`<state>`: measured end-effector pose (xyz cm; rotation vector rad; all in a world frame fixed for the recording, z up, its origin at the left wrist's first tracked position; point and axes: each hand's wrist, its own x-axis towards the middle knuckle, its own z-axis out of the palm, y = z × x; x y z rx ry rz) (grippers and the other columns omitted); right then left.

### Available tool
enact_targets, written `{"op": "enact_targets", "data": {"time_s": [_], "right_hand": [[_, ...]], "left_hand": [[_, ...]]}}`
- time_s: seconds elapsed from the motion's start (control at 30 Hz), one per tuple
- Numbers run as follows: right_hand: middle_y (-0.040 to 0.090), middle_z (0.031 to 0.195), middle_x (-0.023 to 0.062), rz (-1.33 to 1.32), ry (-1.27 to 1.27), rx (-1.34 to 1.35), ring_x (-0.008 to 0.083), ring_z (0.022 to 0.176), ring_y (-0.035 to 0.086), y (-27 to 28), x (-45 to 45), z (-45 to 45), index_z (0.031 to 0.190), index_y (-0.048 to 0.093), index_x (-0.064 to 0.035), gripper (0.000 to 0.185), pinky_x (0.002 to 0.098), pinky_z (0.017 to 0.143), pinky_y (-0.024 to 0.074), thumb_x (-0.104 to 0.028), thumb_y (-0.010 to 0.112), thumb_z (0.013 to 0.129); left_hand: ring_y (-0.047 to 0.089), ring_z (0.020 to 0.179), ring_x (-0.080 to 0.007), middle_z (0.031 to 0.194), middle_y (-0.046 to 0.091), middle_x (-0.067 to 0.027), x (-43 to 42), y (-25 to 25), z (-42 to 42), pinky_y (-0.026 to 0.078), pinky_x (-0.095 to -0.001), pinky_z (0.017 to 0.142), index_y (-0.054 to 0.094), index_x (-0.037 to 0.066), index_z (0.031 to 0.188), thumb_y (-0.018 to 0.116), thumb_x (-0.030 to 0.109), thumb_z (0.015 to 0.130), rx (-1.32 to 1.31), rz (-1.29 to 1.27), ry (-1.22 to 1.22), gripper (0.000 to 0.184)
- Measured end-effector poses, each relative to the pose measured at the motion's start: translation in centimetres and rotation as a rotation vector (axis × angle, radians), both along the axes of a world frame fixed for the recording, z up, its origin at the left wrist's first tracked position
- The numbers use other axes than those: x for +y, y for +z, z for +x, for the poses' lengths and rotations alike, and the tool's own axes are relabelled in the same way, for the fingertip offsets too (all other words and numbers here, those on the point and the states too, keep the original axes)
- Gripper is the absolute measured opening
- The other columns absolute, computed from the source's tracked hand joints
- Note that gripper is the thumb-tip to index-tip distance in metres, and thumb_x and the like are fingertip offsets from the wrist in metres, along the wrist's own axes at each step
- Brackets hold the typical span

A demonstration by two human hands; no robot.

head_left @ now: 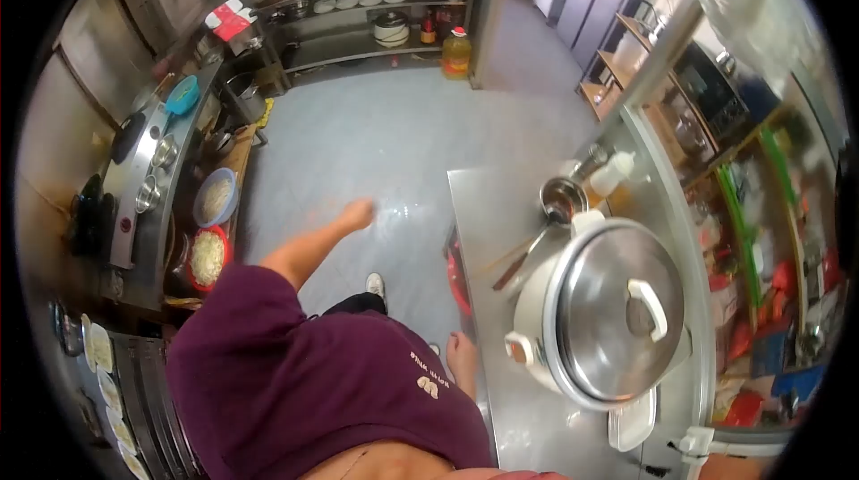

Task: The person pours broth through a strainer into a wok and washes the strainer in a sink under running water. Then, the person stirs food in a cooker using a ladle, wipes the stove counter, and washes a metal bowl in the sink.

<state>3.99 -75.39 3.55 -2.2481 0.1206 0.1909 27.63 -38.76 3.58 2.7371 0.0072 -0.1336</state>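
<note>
My left hand (360, 213) is stretched forward over the grey floor, its fingers curled closed with nothing visible in them. The forearm is slightly blurred. My right hand (463, 359) hangs low beside the edge of the steel counter (519, 408); its fingers look curled in and I see nothing held. On that counter, right of my right hand, stands a large rice cooker (537, 310) with its metal lid (608, 301) on. Behind the cooker are a small metal pot (564, 196), a long-handled utensil (514, 270) and a white squeeze bottle (613, 174).
Along the left run a steel worktop with a blue bowl (182, 95), and a lower shelf with a purple basin (216, 196) and a red basin (210, 258) of pale food. An oil jug (456, 54) stands by the far steel shelving (331, 49). A doorway lies beyond.
</note>
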Motion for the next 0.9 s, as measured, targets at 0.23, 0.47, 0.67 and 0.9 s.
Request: {"op": "enact_targets", "data": {"time_s": [0.23, 0.47, 0.67, 0.9], "right_hand": [[0.061, 0.078, 0.0186, -0.099, 0.251, 0.007, 0.0292, 0.074, 0.06, -0.3, 9.2, 12.8, 0.092, 0.06, -0.0026, 0.024, 0.036, 0.067, 0.0456, -0.02, 0.049, 0.079], [0.06, 0.075, 0.0169, -0.09, 0.623, -0.075, 0.0277, 0.07, 0.058, 5.4, 24.5, 27.3, 0.097, 0.057, -0.0016, 0.025, 0.0347, 0.064, 0.0448, -0.018, 0.049, 0.08], [0.059, 0.077, 0.0172, -0.003, 0.634, 0.032, 0.0294, 0.07, 0.056, 3.5, 30.3, 35.2, 0.098, 0.056, -0.0018, 0.026, 0.0367, 0.067, 0.0441, -0.019, 0.049, 0.08], [0.06, 0.077, 0.0197, -0.394, 1.021, 0.19, 0.0341, 0.073, 0.058, -0.5, 29.5, 41.6, 0.099, 0.057, -0.0023, 0.029, 0.04, 0.068, 0.0446, -0.021, 0.052, 0.078]], "left_hand": [[0.056, 0.093, -0.0332, 0.1, 0.057, -0.0213, 21.6, -6.3, -20.3, 0.046, -0.0394, 0.078, 0.042, 0.008, 0.121, 0.055, 0.008, 0.06, 0.534, 0.052, 0.727, 0.062], [0.058, 0.086, -0.0322, 0.093, 0.059, -0.0197, 30.9, -12.9, -20.3, 0.046, -0.0405, 0.073, 0.062, 0.002, 0.09, 0.051, 0.023, 0.065, 0.793, 0.012, 0.662, 0.033], [0.057, 0.081, -0.0343, 0.085, 0.06, -0.0194, 29.7, -6.6, -12.2, 0.045, -0.0426, 0.072, 0.062, 0.003, 0.086, 0.047, 0.019, 0.074, 0.133, -0.278, 0.883, 0.025], [0.055, 0.067, -0.0369, 0.071, 0.058, -0.0211, 30.2, -9.0, -7.7, 0.043, -0.045, 0.062, 0.06, 0.001, 0.071, 0.046, 0.017, 0.071, 0.233, -0.28, 0.939, 0.021]]}}
